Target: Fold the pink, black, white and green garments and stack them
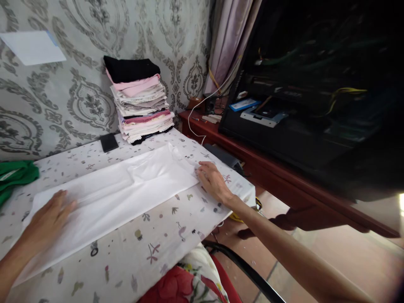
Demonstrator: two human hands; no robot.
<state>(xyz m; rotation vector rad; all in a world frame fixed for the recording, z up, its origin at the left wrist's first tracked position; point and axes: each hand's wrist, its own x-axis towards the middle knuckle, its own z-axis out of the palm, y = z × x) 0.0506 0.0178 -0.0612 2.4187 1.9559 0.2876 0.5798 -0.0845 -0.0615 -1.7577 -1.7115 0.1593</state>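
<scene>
A white cloth garment (126, 185) lies in a long folded strip across the patterned table cover (158, 235), with wrinkles toward its far right part. Its exact kind cannot be made out. My left hand (50, 219) rests over the left part of the garment, fingers stretched out and a little blurred. At the right end, my right hand (214, 181) touches the garment's edge with its fingers extended and lying low. Neither hand lifts the fabric.
Against the wall stands a tall stack of folded clothes (142, 101), a black phone-like object (109, 143) beside it. Green cloth (17, 174) lies at the left edge. To the right, a dark red wooden desk (259, 155) carries a large black case (315, 84). A chair armrest (243, 265) curves below.
</scene>
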